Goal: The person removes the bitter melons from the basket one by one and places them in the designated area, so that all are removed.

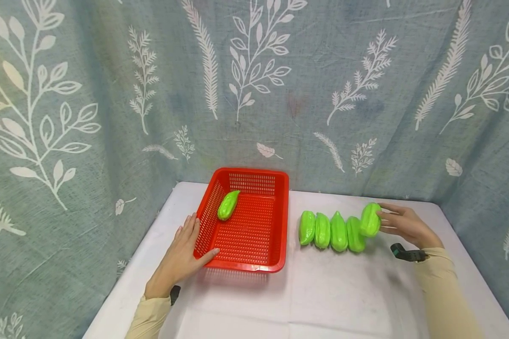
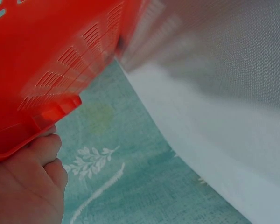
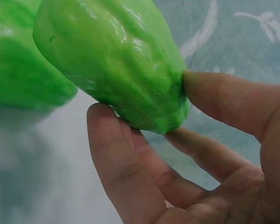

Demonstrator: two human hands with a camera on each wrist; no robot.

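My right hand [image 1: 400,223] holds a green ridged, gourd-shaped vegetable [image 1: 371,219] between thumb and fingertips, raised at the right end of a row. In the right wrist view, the fingers pinch the narrower end of this vegetable [image 3: 116,60]. Several like it [image 1: 338,233] lie side by side just left of it. A red perforated basket [image 1: 283,226] stands further left, with one green vegetable [image 1: 228,205] inside at its left. My left hand [image 1: 179,256] rests at the basket's near left corner, fingers extended along the left rim, thumb over the front rim.
A white cloth [image 1: 322,296] covers the table. Patterned grey-green curtains [image 1: 297,103] hang close behind it and along both sides. Dark wrist straps [image 1: 409,253] sit over the light sleeves.
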